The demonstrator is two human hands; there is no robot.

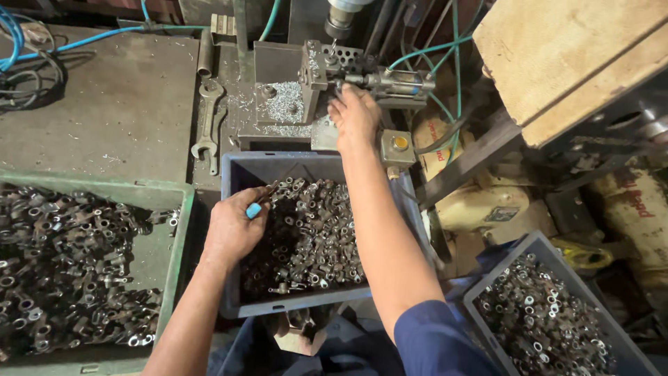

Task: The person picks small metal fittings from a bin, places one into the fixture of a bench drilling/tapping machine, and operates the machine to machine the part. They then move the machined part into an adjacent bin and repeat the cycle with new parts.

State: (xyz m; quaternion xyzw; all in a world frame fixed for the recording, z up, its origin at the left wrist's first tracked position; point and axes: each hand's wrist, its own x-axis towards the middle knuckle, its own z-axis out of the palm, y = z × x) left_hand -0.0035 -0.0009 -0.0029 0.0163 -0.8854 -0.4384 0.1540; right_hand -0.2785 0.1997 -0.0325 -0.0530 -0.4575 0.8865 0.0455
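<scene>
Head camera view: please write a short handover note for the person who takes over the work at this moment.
Left hand: closed on a small tool with a blue handle, over the grey-blue bin of small metal parts.
Right hand: reached up to the machine fixture, fingers on the clamp area; whether it holds a part is hidden.
Green tray at left and a second grey bin at lower right also hold metal parts. A spanner lies on the bench.
How many parts are done or left cannot be told.
</scene>
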